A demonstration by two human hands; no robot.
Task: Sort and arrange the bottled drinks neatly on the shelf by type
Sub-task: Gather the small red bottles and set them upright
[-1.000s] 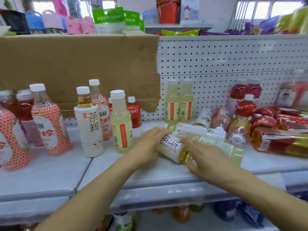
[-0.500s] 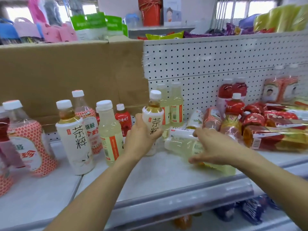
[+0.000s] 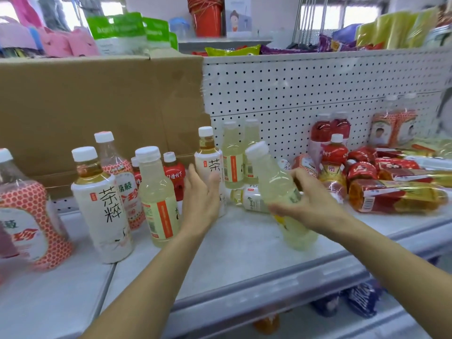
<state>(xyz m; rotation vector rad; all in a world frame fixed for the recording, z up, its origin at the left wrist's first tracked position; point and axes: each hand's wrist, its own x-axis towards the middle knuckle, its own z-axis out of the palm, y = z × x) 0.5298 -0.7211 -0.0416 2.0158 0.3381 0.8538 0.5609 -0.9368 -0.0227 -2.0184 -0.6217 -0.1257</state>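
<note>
Since half a second ago the right hand (image 3: 309, 204) has lifted the pale yellow clear plastic bottle (image 3: 281, 196), gripped at its smooth, likely slippery mid-body and tilted toward the open left hand (image 3: 199, 204), which has released the white-labelled amber tea bottle (image 3: 211, 165) just beyond its fingers.

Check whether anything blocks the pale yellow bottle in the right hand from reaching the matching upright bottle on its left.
The left hand stands between the held pale yellow bottle and the upright one.

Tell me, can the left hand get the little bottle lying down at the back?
Probably not easily: the lying bottle sits behind the tea bottle that the left hand touches, and the right hand is closer.
</note>
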